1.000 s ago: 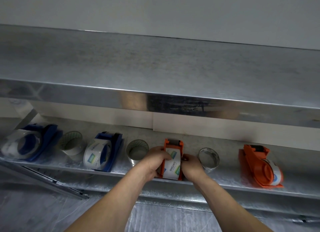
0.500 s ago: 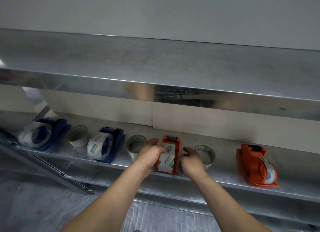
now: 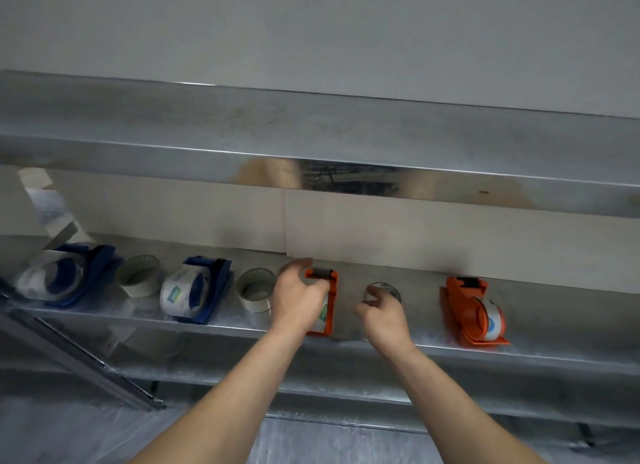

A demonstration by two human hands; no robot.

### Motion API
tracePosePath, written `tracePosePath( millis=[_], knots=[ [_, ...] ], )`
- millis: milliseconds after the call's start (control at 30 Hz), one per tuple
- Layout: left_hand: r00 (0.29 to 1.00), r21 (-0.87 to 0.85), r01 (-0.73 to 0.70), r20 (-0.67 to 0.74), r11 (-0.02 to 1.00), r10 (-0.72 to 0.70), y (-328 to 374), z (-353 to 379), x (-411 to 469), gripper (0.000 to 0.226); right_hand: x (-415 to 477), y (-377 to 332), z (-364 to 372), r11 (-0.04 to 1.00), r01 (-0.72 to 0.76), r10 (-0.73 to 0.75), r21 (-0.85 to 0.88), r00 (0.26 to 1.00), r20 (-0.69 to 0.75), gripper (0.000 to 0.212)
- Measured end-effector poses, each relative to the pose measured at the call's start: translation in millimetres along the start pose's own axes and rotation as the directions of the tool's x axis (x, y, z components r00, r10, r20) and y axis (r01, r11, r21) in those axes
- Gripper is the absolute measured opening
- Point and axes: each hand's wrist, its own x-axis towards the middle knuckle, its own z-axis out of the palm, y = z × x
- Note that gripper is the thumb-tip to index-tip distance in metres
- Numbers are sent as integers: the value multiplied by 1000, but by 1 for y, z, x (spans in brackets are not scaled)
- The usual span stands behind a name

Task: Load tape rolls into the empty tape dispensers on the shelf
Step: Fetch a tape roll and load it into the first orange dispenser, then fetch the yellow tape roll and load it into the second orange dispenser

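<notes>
two bare forearms reach up from the bottom edge toward the lower shelf (image 3: 561, 328), above a grey floor (image 3: 52, 439).

the left hand (image 3: 298, 301) hangs in front of the left side of the middle orange dispenser (image 3: 333, 304). its thumb is lifted clear to the upper left and its fingers are loosely bent near the dispenser's black roller, so it grips nothing. whether the fingertips touch the dispenser cannot be told. the right hand (image 3: 384, 316) is apart from that dispenser, to its right, with relaxed, half-curled fingers and nothing in it.

the middle orange dispenser stands on the shelf near the front lip, end-on to the camera. a printed tape roll (image 3: 323, 317) sits inside it, mostly hidden by the left hand.

just behind the right hand's fingers, a clear loose roll (image 3: 384, 288) rests on the shelf. further right, well apart, the right orange dispenser (image 3: 465, 316) lies on its side with a tape roll loaded in it.

left of the left hand comes a second loose roll (image 3: 254, 289) standing on end, then a blue dispenser (image 3: 204, 290) holding a printed roll. after that come a third loose roll (image 3: 138, 279) and a far-left blue dispenser (image 3: 69, 278), also loaded.

behind the row is a pale back panel (image 3: 381, 228). above it the metal upper shelf (image 3: 311, 128) runs across the view, with a plain grey wall (image 3: 311, 31) beyond.
</notes>
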Motion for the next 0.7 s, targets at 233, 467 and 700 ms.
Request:
tracePosePath(
  millis=[233,467,700],
  knots=[
    [987,-86,-160,-8,983,160,-8,1,-21,32,-36,11,-10,1000,-1,1,3,995,-101,56],
    [948,-120,-243,179,963,262,-11,23,-44,36,-62,29,-27,999,-28,30,16,985,-171,53],
    [920,-139,-273,252,952,300,-5,53,-52,31,-64,38,-56,998,-30,42,53,967,-251,55]
  ],
)
